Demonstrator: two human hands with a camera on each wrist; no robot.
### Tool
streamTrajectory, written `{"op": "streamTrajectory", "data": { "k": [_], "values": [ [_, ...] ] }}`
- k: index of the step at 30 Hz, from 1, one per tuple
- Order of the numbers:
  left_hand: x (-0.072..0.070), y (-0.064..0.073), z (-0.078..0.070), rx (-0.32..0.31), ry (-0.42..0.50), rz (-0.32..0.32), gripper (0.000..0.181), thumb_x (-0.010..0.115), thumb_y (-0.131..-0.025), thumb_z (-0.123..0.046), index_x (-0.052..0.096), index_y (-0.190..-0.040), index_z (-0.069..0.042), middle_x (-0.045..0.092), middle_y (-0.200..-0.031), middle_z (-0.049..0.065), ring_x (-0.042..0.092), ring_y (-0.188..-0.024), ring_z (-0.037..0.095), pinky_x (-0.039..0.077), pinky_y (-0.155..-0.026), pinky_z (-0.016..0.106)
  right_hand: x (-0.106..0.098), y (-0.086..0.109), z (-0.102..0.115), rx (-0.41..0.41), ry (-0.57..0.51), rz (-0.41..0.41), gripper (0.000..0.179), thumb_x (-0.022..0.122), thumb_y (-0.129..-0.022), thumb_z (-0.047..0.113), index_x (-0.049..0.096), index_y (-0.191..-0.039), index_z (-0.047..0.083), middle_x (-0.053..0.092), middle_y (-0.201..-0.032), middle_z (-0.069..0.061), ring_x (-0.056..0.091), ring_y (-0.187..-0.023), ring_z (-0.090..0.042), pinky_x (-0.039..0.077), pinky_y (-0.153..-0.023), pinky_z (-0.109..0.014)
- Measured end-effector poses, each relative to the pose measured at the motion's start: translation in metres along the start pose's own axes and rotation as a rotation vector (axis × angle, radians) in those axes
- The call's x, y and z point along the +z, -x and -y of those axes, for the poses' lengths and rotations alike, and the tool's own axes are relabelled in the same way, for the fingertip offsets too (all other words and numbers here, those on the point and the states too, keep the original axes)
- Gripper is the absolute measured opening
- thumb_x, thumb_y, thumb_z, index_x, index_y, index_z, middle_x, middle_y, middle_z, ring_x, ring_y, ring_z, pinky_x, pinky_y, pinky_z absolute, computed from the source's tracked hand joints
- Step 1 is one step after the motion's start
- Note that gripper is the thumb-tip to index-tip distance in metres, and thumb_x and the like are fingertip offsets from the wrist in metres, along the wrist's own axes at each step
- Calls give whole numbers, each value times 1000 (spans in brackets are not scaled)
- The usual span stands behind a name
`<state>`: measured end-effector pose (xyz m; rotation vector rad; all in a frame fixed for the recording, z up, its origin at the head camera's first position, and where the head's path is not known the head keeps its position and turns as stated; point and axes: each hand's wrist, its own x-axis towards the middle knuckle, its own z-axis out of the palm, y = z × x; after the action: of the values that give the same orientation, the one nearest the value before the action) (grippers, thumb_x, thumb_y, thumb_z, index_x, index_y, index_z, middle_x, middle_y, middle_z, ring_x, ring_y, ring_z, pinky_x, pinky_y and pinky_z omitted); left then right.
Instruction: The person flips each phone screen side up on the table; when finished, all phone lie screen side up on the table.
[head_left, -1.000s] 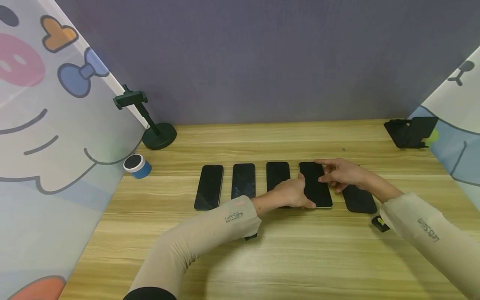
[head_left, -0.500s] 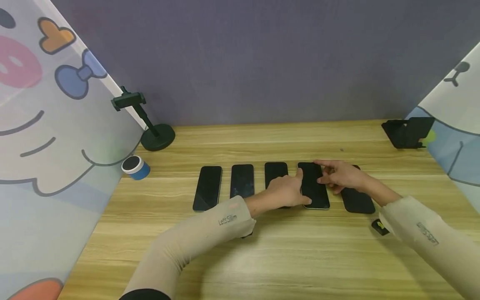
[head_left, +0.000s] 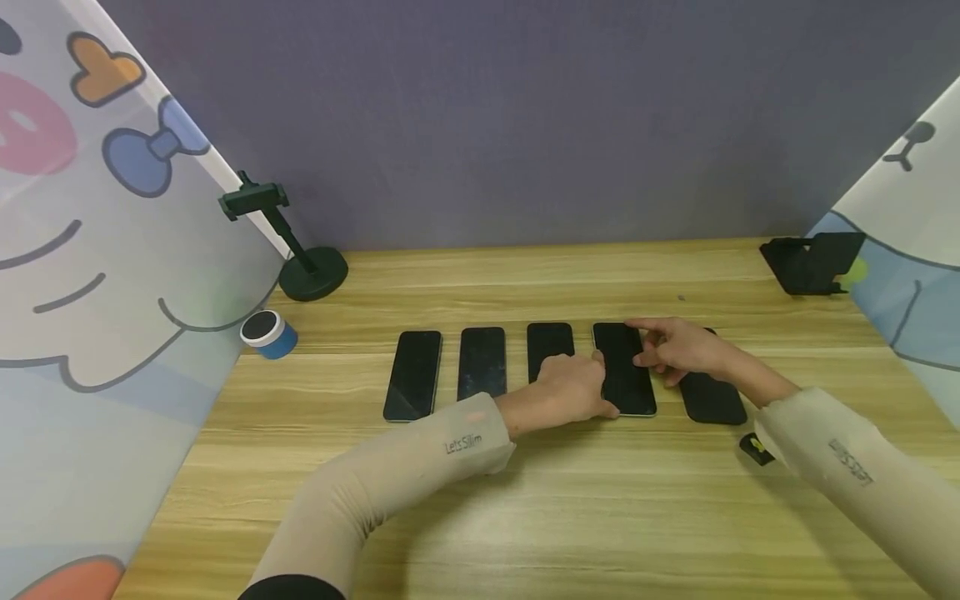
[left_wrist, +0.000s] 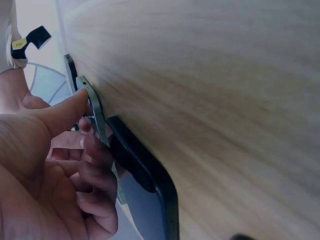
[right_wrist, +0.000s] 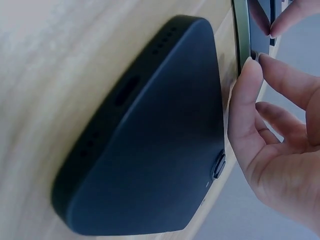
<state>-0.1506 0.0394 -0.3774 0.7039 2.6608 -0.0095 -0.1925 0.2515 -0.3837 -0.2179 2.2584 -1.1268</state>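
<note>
Several dark smartphones lie in a row on the wooden table. My left hand [head_left: 566, 389] holds the lower left of the fourth smartphone [head_left: 630, 379], with the thumb on its bottom edge and the index finger at its left side. At the upper right of that smartphone, my right hand [head_left: 684, 346] pinches it, index finger at the top and thumb at the right edge. The left hand partly covers the third smartphone [head_left: 550, 340]. Beside the right hand lies the fifth smartphone [right_wrist: 155, 130], which shows a matte dark face and a slot between small holes in the right wrist view.
To the left lie the first smartphone [head_left: 413, 375] and the second [head_left: 482, 362], partly behind the left sleeve. A green stand [head_left: 313, 273] and a blue-and-white tub [head_left: 270, 335] stand at the left. A black folding stand [head_left: 813, 262] is at the back right.
The head view has shifted slightly. My left index finger has come a little nearer to me along the fourth smartphone's left side. The right hand and the smartphones keep their places.
</note>
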Motion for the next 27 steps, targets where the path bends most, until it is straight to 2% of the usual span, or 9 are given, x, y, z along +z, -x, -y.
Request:
{"op": "streamTrajectory", "data": {
  "k": [3, 5, 12, 17, 27],
  "values": [
    [-1, -2, -1, -7, -20, 7, 92, 63, -86, -69, 34, -158, -19, 61, -67, -8, 47, -47, 9, 42, -46, 23, 0, -1, 1, 1, 6, 1, 81, 66, -97, 15, 18, -161, 6, 49, -92, -9, 47, -61, -17, 49, -54, -33],
    [-2, -3, -1, -13, -30, 18, 93, 63, -86, -69, 33, -158, -18, 62, -67, -8, 48, -49, 9, 42, -47, 23, 1, -1, 2, 1, 10, -1, 81, 66, -97, 15, 18, -161, 6, 50, -93, -10, 49, -62, -17, 50, -54, -34],
    [-2, -4, -3, -54, -63, 36, 97, 62, -85, -71, 30, -159, -19, 60, -55, -9, 39, -43, 8, 37, -44, 23, 1, -3, 3, 6, 8, 4, 82, 66, -96, 13, 17, -161, 5, 52, -94, -10, 51, -64, -18, 52, -55, -34],
    [2, -6, -5, -61, -76, 22, 97, 61, -84, -73, 29, -159, -20, 61, -55, -9, 37, -40, 8, 37, -42, 23, 0, -3, 2, 8, 5, 9, 82, 66, -95, 11, 17, -161, 5, 52, -94, -10, 50, -64, -18, 52, -56, -34],
    [2, -6, -8, -57, -107, 18, 97, 59, -85, -75, 31, -159, -19, 63, -60, -8, 49, -47, 8, 44, -47, 23, -1, -3, 2, 8, 17, 12, 82, 66, -96, 12, 17, -161, 5, 52, -97, -11, 51, -65, -18, 53, -56, -34]
  ]
}}
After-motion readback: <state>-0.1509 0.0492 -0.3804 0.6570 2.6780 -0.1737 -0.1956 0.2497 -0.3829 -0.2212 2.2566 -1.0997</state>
